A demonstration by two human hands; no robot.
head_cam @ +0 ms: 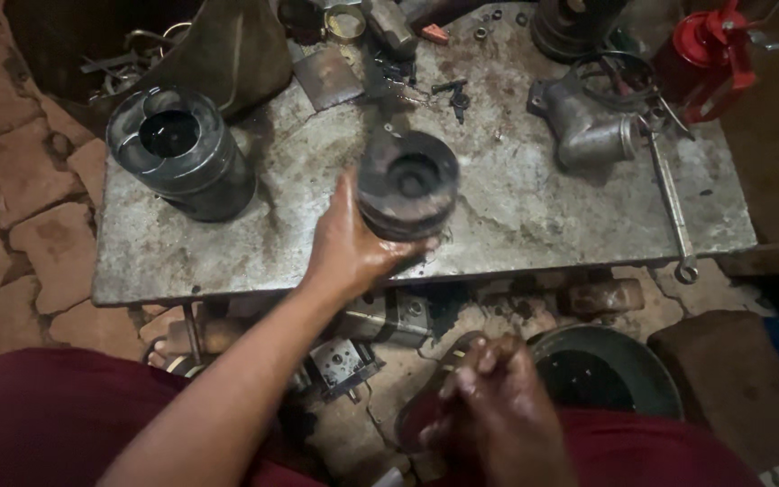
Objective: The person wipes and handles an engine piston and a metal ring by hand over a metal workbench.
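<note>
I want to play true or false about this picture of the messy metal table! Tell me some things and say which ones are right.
1. The left hand holds a dark piston on the metal table. True.
2. The right hand is touching the red can. False: it is low down near the lap, far from the can.
3. A second, shinier piston stands at the table's left end. True.
4. The long spanner lies on the floor. False: it lies on the table's right side, its end poking over the edge.

red oil can (710,54), long wrench (671,203), metal elbow (583,126)
</note>
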